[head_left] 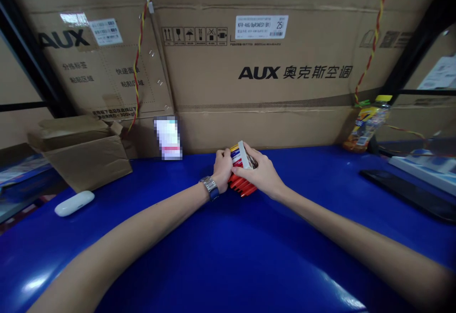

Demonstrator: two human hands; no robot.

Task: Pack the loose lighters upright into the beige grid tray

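Note:
My left hand (223, 166), with a metal-banded watch on its wrist, is closed at the left side of a colourful bunch of pens; its fingertips are partly hidden. My right hand (265, 173) grips a small pale box (243, 154) from the right, its thumb across the lower front. The box is tilted and pressed against the pens. Several red pens (243, 188) stick out below the hands towards me. Yellow, blue and white ones show higher up, between the left fingers and the box. Whether the pens are inside the box I cannot tell.
Large cardboard cartons (285, 99) stand behind the blue table (228, 256). An open cardboard box (89, 161), a white oval case (74, 203) and a phone (168, 138) with a blurred screen are on the left. A drink bottle (368, 125) and a black flat object (402, 192) lie right.

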